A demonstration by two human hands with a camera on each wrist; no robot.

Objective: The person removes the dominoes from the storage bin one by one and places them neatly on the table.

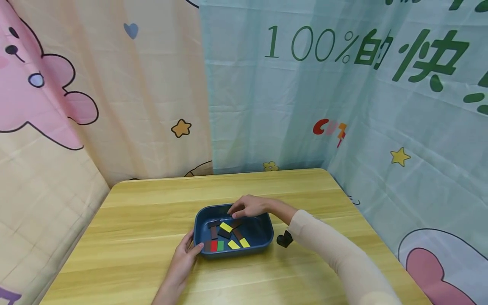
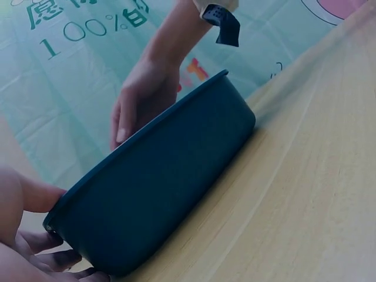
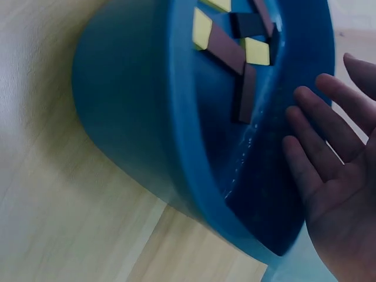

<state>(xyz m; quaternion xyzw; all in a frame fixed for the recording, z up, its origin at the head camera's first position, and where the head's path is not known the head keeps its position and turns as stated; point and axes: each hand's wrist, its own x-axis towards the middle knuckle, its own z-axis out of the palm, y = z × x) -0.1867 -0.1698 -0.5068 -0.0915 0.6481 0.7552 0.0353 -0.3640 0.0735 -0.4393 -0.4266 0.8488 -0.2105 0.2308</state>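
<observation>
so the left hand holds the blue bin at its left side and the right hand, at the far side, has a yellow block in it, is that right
Not quite: the right hand holds no block; the right wrist view shows its palm bare. It is at the far side, and the left hand holds the blue bin at its left side.

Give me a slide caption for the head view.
Left hand grips a blue bin of colored blocks, right hand at its far rim.
</observation>
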